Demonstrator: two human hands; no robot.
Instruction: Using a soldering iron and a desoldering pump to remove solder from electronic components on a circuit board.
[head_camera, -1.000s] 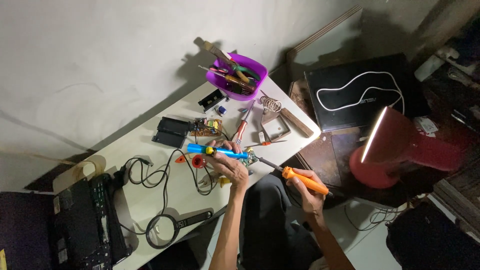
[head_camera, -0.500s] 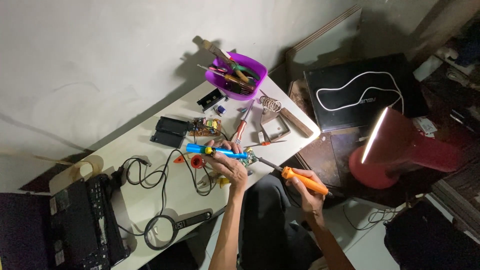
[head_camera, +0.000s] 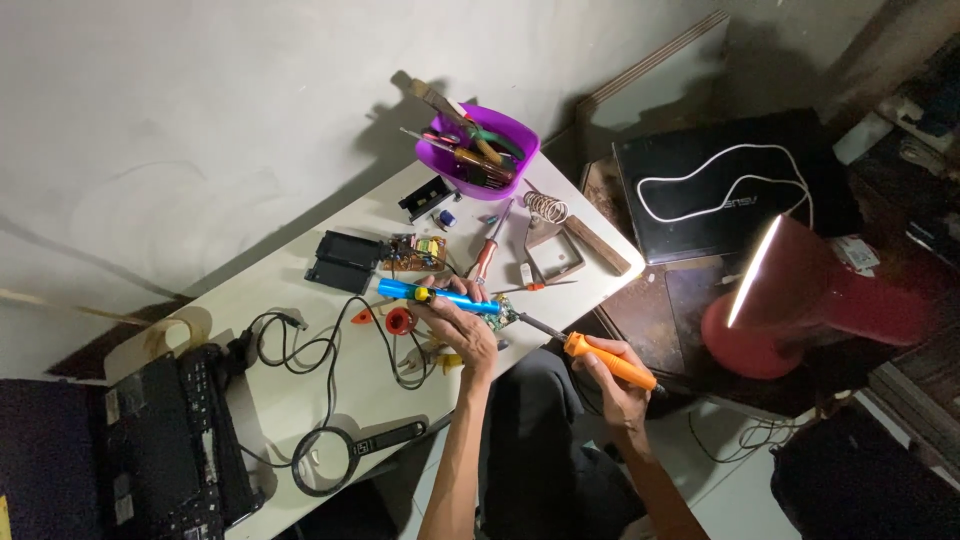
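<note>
Fingers of the left hand (head_camera: 462, 325) wrap a blue pen-shaped tool (head_camera: 438, 296), held flat over a small circuit board (head_camera: 505, 313) near the white table (head_camera: 300, 390) edge. Right hand (head_camera: 618, 385) grips an orange-handled soldering iron (head_camera: 600, 358), its tip meeting the board. Good work here likely means bracing both wrists and keeping the hot tip touching only the joint.

The soldering iron's tip (head_camera: 512, 316) meets a part too small to identify; the keyboard (head_camera: 180, 450) at lower left is cut off by the frame's bottom edge.
</note>
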